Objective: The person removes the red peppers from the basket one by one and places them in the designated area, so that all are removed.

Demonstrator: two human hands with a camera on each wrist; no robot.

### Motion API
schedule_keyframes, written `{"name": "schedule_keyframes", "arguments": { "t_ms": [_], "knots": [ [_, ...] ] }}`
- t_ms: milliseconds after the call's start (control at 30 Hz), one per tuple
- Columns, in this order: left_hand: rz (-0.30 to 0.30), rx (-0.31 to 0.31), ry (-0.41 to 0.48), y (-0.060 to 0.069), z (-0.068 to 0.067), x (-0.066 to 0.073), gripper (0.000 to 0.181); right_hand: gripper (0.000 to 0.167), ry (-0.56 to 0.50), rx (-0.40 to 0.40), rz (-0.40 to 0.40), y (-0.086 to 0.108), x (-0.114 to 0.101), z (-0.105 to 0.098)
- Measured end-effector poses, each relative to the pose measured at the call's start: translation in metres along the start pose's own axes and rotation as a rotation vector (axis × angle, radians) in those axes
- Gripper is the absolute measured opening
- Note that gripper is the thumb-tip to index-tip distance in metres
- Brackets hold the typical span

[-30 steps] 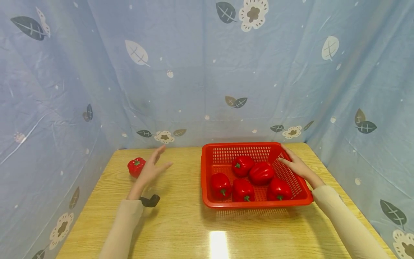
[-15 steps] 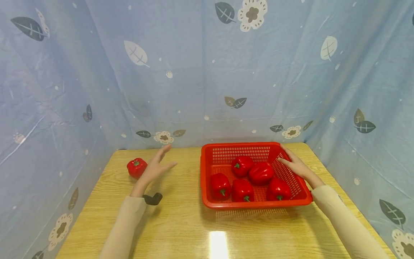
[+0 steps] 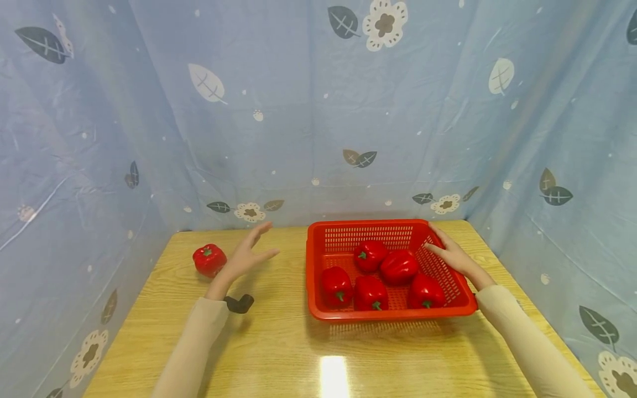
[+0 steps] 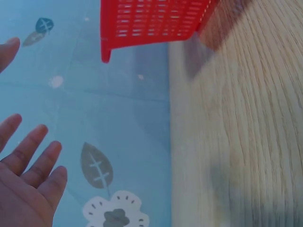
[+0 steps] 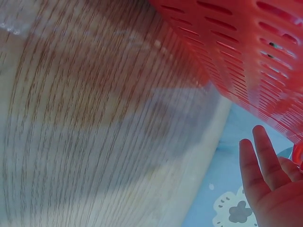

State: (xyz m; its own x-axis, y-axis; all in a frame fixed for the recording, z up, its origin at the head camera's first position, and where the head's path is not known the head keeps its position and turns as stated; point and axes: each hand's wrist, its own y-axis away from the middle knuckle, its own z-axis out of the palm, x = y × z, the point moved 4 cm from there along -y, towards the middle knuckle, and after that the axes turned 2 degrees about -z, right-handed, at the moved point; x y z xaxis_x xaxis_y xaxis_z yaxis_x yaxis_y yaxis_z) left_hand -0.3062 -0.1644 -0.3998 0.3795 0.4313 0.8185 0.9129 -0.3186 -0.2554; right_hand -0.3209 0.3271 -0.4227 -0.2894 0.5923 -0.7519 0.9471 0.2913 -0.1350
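Holding nothing, your left hand [image 3: 243,260] is spread wide above the table [image 3: 271,342], just right of 1 lone pepper [image 3: 209,261]. Your right hand [image 3: 455,257], thumb apart from its straight fingers, is at the right side of the red basket [image 3: 393,315]; whether it touches, I cannot tell. Inside the basket lie 5 red peppers [image 3: 370,293].

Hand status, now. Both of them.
Left hand: open, holding nothing, near the lone red pepper.
Right hand: open, fingers straight, at the right rim of the red basket; whether it touches cannot be told.
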Motion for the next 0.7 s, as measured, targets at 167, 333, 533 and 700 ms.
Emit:
{"name": "schedule_keyframes", "arguments": {
  "t_ms": [167, 333, 533, 700],
  "knots": [
    [0.0, -0.016, -0.005, 0.0, 0.003, 0.01, 0.073, 0.072, 0.025, 0.007, -0.001, -0.008, 0.031, -0.001],
    [0.003, -0.025, -0.02, -0.002, 0.006, 0.015, 0.073, 0.073, 0.012, 0.007, -0.012, -0.011, 0.037, 0.0],
    [0.023, -0.041, -0.014, -0.006, 0.01, 0.017, 0.073, 0.073, 0.02, -0.001, -0.004, -0.011, 0.034, 0.0],
    [0.034, -0.046, -0.017, -0.015, 0.017, 0.003, 0.075, 0.073, 0.01, 0.001, -0.007, -0.008, 0.032, 0.0]
  ]
}}
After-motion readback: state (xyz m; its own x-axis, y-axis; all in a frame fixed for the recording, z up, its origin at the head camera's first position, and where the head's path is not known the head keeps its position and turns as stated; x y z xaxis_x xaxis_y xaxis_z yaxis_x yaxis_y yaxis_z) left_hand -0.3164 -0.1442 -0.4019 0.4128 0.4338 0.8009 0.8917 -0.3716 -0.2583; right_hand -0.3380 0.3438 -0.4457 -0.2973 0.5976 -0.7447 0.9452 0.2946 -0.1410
